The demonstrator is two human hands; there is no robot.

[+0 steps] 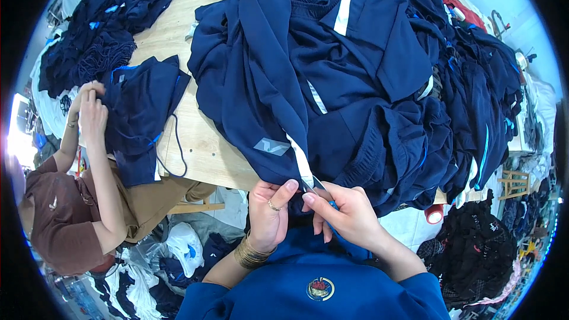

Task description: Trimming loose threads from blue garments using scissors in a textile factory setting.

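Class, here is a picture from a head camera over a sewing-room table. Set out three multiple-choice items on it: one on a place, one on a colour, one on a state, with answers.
1. Where does the co-worker sit?
A. at the wearer's left
B. at the wearer's right
C. across the table

2. What colour is the big heap of garments?
A. red
B. navy blue
C. yellow

3. How does the left hand stand?
A. flat on bare wood
B. hanging free
C. pinching a garment's edge

Answers:
1 A, the co-worker is at the picture's left.
2 B, the heap of garments on the wooden table is navy.
3 C, the left hand and right hand grip the garment's edge.
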